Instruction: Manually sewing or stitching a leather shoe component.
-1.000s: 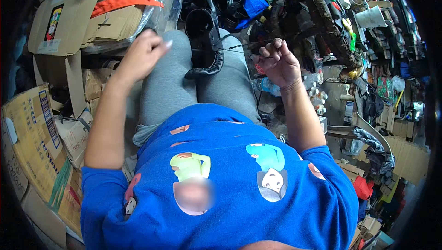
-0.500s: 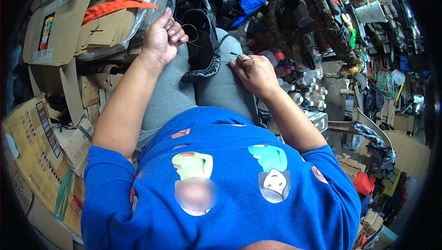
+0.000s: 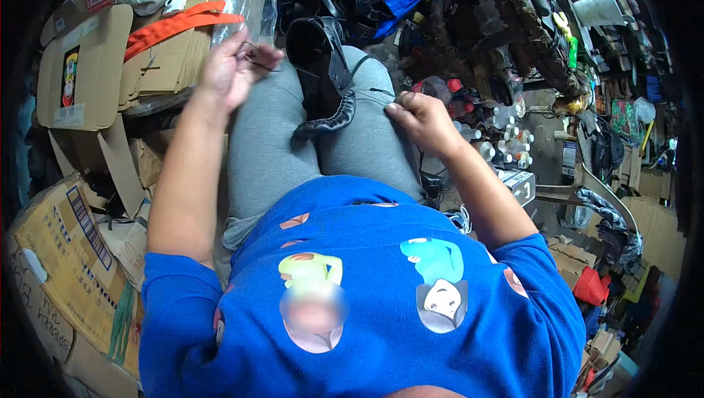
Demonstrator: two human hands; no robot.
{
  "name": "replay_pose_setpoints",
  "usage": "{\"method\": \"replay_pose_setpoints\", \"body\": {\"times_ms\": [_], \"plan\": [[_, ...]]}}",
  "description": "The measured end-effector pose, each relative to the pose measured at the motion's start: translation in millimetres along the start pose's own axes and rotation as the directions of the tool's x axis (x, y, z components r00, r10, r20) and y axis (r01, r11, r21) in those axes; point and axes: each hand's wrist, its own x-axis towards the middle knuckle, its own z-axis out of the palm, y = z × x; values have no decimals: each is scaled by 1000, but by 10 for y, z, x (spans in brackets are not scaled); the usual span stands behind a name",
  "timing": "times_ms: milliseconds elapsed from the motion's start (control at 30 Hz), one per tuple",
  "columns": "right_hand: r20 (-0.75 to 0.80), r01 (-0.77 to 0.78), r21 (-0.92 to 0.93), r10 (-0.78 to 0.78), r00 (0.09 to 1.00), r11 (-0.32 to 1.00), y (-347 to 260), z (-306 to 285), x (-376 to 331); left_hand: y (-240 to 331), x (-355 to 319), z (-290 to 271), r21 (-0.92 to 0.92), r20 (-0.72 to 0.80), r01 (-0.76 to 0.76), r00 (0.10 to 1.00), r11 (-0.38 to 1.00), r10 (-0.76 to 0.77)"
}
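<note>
Here I am, both hands out either side of a black shoe (image 3: 328, 68) wedged between my knees!
My right hand (image 3: 425, 119) is closed, thumb pressed to the fingers, pinching dark thread (image 3: 381, 91) that stretches over my grey trousers (image 3: 268, 130) from the shoe; over on the other side, my left hand (image 3: 235, 68) is up and blurred, fingers half curled with a dark loop across them, and I can't tell how tight that grip is. Flattened cardboard (image 3: 86, 68) and an orange strap (image 3: 176, 30) sit off to my left, plastic bottles (image 3: 513, 141) to my right.
</note>
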Motion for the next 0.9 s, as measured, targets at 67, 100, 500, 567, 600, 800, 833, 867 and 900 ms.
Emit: {"method": "replay_pose_setpoints", "body": {"times_ms": [67,100,500,567,600,800,833,867,900], "plan": [[84,-240,742,268,960,626,166,-10,-97,171,-83,-27,542,-38,-162,975,825,217],[192,-354,787,344,919,505,174,-195,-82,346,-61,-352,734,110,-289,943,614,313],[380,-26,108,-17,925,994,-495,-346,658,-428,135,188,832,549,-540,835,126,-42],[384,-2,120,-44,922,993,-478,-358,632,-378,174,258,877,476,-450,862,169,-175],[390,21,133,-71,918,991,-453,-362,613,-365,186,287,916,396,-349,864,198,-311],[225,-135,387,49,973,912,-233,-676,176,-406,222,296,911,375,-323,908,256,-190],[178,-273,470,213,961,839,-340,-835,70,-374,216,268,879,399,-292,883,376,-247],[147,-236,626,185,972,743,-220,-942,-8,-343,235,300,832,443,-261,843,489,-304],[30,-112,696,127,991,709,-166,-1010,-93,-315,254,336,828,449,-264,840,494,-303]]}}
